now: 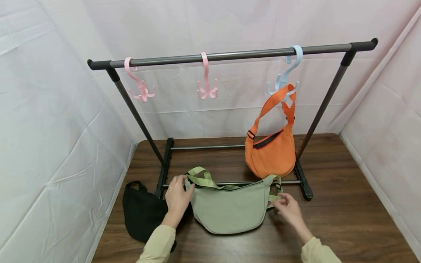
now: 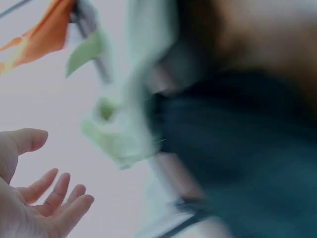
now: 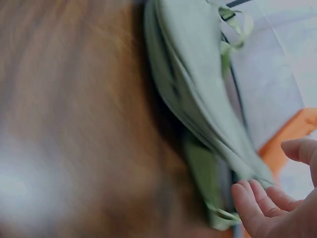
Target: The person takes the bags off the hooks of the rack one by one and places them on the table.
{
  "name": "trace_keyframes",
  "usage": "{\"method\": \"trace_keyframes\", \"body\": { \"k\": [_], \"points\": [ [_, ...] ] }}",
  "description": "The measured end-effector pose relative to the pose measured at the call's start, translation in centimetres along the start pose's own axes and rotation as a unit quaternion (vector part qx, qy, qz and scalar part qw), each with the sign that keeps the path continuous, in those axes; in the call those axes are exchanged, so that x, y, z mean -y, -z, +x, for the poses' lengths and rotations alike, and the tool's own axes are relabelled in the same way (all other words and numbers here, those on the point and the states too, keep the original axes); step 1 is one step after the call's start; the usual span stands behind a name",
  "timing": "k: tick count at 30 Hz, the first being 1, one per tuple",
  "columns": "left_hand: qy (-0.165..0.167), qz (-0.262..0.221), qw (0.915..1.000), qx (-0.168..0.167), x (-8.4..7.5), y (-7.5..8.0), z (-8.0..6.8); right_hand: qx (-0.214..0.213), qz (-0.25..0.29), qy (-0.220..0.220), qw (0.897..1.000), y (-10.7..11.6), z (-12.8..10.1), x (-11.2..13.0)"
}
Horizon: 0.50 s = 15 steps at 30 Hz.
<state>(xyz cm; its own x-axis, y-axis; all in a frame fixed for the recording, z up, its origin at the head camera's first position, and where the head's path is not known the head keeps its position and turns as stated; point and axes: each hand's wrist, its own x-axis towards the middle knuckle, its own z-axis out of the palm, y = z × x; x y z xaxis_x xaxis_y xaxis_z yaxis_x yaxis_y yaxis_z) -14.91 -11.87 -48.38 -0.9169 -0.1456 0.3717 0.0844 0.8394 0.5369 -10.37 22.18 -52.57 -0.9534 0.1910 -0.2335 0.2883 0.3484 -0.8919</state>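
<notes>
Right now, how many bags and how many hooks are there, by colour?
Orange bag: 1
Green bag: 1
Black bag: 1
Pink hooks: 2
Blue hook: 1
Total: 3 bags, 3 hooks, 6 things.

I am wearing a long-sleeved top in pale yellowish-green; its soft sleeves are covering both my forearms down to the wrists, and my hands point(image 1: 177, 199) are going bare, without gloves.
</notes>
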Motion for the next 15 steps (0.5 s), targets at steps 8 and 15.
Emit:
{"method": "trace_keyframes", "body": {
  "k": [8,15],
  "points": [
    [-0.311,-0.012,0.9445,-0.104,-7.9,4.3,6.7,-0.099,-0.102,0.17,0.975,5.5,2.7,5.4],
    [-0.448,-0.042,0.8859,-0.113,-16.8,6.8,11.7,-0.15,-0.095,0.244,0.953,8.6,4.9,11.5]
  ]
}}
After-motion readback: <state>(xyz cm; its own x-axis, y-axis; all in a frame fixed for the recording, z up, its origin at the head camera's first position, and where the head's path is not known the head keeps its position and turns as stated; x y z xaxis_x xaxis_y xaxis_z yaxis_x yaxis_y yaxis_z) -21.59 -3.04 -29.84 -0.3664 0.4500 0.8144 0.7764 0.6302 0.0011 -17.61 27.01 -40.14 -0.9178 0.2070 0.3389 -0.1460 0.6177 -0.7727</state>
